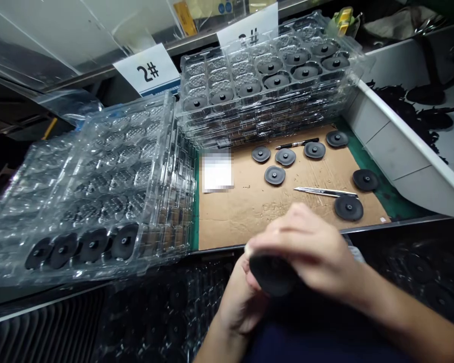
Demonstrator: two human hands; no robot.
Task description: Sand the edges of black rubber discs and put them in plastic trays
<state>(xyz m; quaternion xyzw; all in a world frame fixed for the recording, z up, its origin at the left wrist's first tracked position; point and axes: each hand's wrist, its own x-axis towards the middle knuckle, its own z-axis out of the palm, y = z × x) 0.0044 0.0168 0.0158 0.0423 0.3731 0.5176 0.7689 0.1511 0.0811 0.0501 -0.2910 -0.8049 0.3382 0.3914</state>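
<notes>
1. Holding a black disc (274,275) low in front of your body, beyond the near edge of the cardboard (245,222), your two hands meet at its rim.
2. Your right hand (310,247) is curled closed over the disc's upper edge; blur hides the exact fingertip contact.
3. Your left hand (245,292) appears closed on the disc's left side, its fingers partly hidden behind it.
4. On the cardboard lie seven loose discs (275,175), a pen (297,143) and a slim, pointed silver tool (325,192), its handle end just beside the nearest disc.
5. To your left, a clear tray (157,166) carries four discs in its nearest row; another tray stack (242,116) stands at the back.
6. A loosened pinch could drop the disc below the surface, since no cardboard lies under it.
7. A careless reach rightward could bring your fingers onto the tool's point, or knock the nearby discs.
</notes>
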